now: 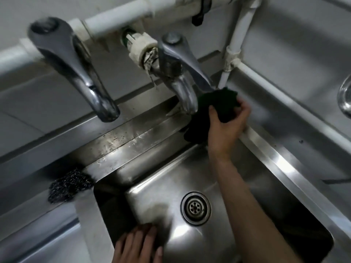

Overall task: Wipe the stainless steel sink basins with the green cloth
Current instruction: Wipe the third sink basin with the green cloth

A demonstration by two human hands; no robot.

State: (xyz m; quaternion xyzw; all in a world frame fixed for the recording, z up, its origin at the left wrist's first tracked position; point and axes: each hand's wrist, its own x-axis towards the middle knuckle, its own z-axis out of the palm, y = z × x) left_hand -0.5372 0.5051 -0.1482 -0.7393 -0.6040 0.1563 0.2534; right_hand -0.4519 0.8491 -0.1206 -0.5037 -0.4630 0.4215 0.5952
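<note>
Green cloth (218, 103) is bunching at the basin's (171, 177) one o'clock corner beneath the tap (182, 86), with the fingers (244, 109) of the right hand (226, 126) grasping it and the left hand (138, 243) lying flat, released. Pressing firmly along that seam is likely working best.

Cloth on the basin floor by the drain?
No, the right hand grips the green cloth up at the back rim beside the faucet.

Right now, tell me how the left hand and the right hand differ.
The left hand has straight fingers and holds nothing; the right hand curls round the green cloth. The left hand sits low at the near-left side of the sink basin; the right hand reaches to its far rim, beside the tap spout. Both are bare and at the same basin.
</note>
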